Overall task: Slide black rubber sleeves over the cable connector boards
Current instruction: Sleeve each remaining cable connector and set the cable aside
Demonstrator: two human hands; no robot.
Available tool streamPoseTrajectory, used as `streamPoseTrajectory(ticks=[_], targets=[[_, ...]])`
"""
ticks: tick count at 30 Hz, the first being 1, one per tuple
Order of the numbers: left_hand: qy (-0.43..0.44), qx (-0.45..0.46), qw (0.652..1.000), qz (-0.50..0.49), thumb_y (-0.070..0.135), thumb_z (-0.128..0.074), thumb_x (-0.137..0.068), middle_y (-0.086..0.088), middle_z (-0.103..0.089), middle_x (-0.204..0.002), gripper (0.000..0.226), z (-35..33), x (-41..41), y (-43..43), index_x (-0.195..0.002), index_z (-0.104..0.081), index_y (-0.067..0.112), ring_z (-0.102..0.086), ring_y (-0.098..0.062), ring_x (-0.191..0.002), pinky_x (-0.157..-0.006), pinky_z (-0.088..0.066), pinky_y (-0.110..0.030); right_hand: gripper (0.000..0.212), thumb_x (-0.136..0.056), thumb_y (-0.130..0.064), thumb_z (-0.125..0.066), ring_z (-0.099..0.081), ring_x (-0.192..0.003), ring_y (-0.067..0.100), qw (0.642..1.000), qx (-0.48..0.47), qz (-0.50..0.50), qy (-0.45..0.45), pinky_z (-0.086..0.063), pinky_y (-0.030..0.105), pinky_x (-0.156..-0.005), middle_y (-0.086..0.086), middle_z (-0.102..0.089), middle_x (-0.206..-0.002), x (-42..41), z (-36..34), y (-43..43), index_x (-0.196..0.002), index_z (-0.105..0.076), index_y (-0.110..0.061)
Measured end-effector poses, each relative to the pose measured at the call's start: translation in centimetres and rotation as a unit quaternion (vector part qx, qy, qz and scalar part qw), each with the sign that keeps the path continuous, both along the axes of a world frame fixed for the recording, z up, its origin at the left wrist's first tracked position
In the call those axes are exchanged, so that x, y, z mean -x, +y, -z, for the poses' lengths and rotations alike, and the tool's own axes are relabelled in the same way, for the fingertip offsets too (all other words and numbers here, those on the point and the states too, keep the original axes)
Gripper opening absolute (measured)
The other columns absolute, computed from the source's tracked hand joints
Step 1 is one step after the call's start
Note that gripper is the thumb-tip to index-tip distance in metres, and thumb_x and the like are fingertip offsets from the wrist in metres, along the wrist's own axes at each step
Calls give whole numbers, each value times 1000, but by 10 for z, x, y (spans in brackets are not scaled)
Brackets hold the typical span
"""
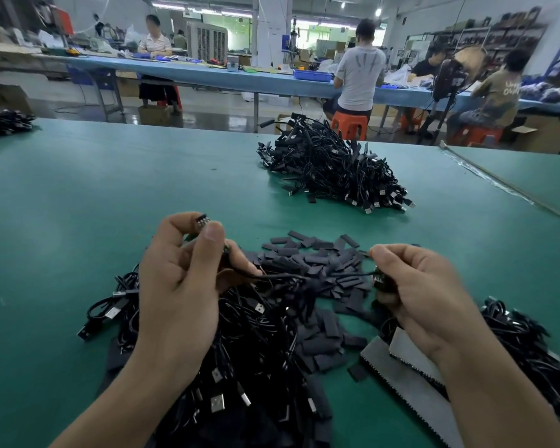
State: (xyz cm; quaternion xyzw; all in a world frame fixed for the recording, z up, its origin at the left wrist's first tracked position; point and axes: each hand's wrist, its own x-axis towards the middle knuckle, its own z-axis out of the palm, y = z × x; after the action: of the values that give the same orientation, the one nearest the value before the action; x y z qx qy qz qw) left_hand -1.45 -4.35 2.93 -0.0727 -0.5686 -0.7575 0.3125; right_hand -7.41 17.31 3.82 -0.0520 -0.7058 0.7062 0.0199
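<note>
Left grip (pixel 181 279): small grey connector board (pixel 203 221) pinched, raised for sleeving.
Right grip (pixel 424 292): thin black cable (pixel 285 276) end grasped, held taut.

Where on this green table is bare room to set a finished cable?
Bare mat lies left of the far cable pile, and between that pile and the loose sleeves. Crowded: the cable heap under the left hand, sleeves beside the right hand.

This is a factory assembly hall. Workers (pixel 359 72) sit on orange stools (pixel 349 123) at long blue benches (pixel 207 74), and heaps of black cables (pixel 333 166) lie on a green work table (pixel 110 189)
</note>
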Motion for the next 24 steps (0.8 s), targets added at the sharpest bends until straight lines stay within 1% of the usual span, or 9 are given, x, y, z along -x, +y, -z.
streamPoseTrajectory(ticks=[3, 6, 9, 12, 16, 17, 19, 21, 24], targets=[[26, -43, 997, -55, 23, -51, -100, 4, -65, -64, 7, -2, -2, 4, -94, -48, 23, -67, -15, -63, -64, -58, -30, 19, -97, -15, -60, -48, -51, 4, 992, 96, 72, 41, -43, 20, -49, -13, -55, -51, 2, -3, -2, -78, -63, -14], [47, -48, 994, -88, 21, -47, -102, 4, -66, -67, 6, -6, -5, 7, -97, -46, 23, -68, -15, -66, -61, -58, -29, 18, -97, -14, -60, -51, -51, 5, 970, 200, 114, 80, -44, 19, -47, -4, -53, -68, 0, -9, -5, -79, -61, -13], [57, -25, 993, -99, 22, -47, -99, 3, -66, -66, 3, -8, -10, 10, -97, -46, 24, -68, -17, -64, -54, -56, -26, 17, -98, -16, -59, -55, -59, 12, 960, 236, 134, 65, -48, 20, -47, 4, -52, -82, 1, -9, -3, -81, -58, -11], [53, -26, 992, -110, 22, -47, -103, 3, -63, -68, 7, -8, -11, 11, -98, -47, 27, -66, -17, -64, -54, -56, -26, 17, -100, -16, -57, -53, -60, 14, 953, 258, 155, 34, -50, 20, -48, 7, -49, -87, 2, -5, -3, -84, -55, -9], [30, -114, 983, -141, 19, -43, -107, 6, -56, -64, 10, -14, -2, -10, -100, -43, 26, -60, -12, -56, -55, -58, -29, 18, -101, -18, -55, -55, -50, 9, 945, 266, 187, 37, -51, 21, -50, 5, -48, -86, 6, -4, 9, -85, -51, -12], [25, -134, 980, -144, 19, -42, -108, 7, -55, -64, 9, -16, 0, -16, -101, -42, 26, -59, -11, -55, -57, -58, -31, 18, -101, -18, -56, -55, -50, 9, 940, 274, 198, 39, -51, 21, -49, 5, -48, -86, 8, -5, 15, -85, -51, -13], [12, -154, 977, -146, 23, -42, -108, 9, -53, -64, 9, -17, 2, -24, -102, -44, 29, -58, -9, -54, -59, -58, -29, 17, -99, -20, -59, -53, -60, 13, 943, 257, 210, 31, -47, 21, -47, 3, -49, -89, 10, -7, 26, -84, -52, -15], [-10, -138, 979, -148, 26, -44, -107, 10, -53, -63, 10, -15, 4, -27, -100, -47, 32, -55, -8, -50, -51, -53, -25, 16, -97, -19, -62, -50, -71, 15, 957, 212, 197, 23, -41, 21, -44, 1, -51, -92, 12, -5, 31, -82, -56, -18], [-64, -87, 987, -117, 27, -49, -105, 10, -54, -61, 15, -11, 5, -28, -95, -59, 31, -47, -6, -43, -36, -36, -18, 11, -95, -16, -63, -47, -71, 14, 984, 121, 124, 31, -39, 20, -43, 1, -52, -90, 13, 0, 27, -84, -62, -17]])
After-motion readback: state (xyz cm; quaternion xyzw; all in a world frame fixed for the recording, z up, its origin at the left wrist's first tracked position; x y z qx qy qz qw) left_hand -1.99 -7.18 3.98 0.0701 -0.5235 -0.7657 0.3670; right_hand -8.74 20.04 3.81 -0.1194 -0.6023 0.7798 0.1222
